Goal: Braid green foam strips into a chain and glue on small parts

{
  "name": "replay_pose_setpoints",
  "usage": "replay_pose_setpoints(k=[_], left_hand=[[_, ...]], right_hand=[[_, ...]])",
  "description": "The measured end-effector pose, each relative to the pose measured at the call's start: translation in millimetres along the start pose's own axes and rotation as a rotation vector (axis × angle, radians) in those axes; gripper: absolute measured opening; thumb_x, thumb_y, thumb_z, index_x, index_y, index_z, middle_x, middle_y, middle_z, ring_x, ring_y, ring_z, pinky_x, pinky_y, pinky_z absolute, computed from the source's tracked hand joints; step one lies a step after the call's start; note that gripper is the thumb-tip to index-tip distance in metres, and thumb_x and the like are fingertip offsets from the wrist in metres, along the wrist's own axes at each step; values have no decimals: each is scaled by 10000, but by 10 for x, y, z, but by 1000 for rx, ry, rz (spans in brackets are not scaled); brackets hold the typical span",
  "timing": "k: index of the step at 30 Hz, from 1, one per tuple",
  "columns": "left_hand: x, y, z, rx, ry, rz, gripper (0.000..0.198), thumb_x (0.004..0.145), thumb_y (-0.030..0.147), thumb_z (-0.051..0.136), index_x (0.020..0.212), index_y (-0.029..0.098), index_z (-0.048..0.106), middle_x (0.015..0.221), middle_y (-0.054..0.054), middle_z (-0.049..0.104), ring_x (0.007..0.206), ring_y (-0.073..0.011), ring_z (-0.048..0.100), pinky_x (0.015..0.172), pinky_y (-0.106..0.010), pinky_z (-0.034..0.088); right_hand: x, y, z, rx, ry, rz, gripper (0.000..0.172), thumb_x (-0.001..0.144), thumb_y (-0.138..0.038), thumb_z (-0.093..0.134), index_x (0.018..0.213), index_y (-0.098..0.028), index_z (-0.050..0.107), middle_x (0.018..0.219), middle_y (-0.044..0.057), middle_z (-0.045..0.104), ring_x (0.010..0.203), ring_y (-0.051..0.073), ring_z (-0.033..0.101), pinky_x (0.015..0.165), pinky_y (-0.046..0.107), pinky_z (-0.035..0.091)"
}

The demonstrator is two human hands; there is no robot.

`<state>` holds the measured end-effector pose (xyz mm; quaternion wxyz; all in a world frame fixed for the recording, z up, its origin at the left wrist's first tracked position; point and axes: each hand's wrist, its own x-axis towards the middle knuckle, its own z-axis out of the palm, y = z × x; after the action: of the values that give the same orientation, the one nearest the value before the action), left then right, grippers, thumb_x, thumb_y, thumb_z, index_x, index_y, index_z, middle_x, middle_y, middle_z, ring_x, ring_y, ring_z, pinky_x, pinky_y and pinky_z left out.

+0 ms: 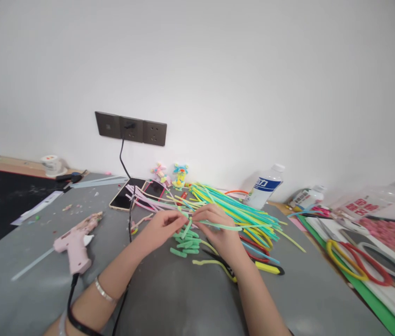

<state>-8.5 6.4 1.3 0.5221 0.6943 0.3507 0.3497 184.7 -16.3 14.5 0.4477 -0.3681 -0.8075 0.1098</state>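
Both hands meet above the middle of the grey table. My left hand (164, 227) pinches one end of a pale green fuzzy stem (223, 227). The stem runs through the fingers of my right hand (220, 228), which are closed on it, and sticks out to the right. Just below the fingertips lies a small pile of short green pieces (186, 245). Behind my right hand spreads a bundle of long green, teal and yellow stems (232, 205). Pink stems (148, 198) lie behind my left hand.
A pink glue gun (74, 242) with a black cord rests at left. Phones (127, 193) and two small figures (180, 175) stand or lie at the back. A bottle (264, 186) leans near the wall. Scissors (349, 261) lie at right; yellow-black pliers (267, 268) are by my right wrist.
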Motion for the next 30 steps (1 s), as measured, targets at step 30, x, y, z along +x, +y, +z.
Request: replay_pose_setpoints(k=[30], left_hand=[[-60, 135, 83, -583, 87, -111, 294, 765, 391, 745, 738, 155, 572, 574, 49, 567, 432, -41, 476, 419, -152, 379]], right_hand=[[-6, -206, 90, 200, 40, 39, 93, 883, -142, 577, 833, -220, 589, 901, 60, 648, 853, 204, 634, 772, 344, 497]])
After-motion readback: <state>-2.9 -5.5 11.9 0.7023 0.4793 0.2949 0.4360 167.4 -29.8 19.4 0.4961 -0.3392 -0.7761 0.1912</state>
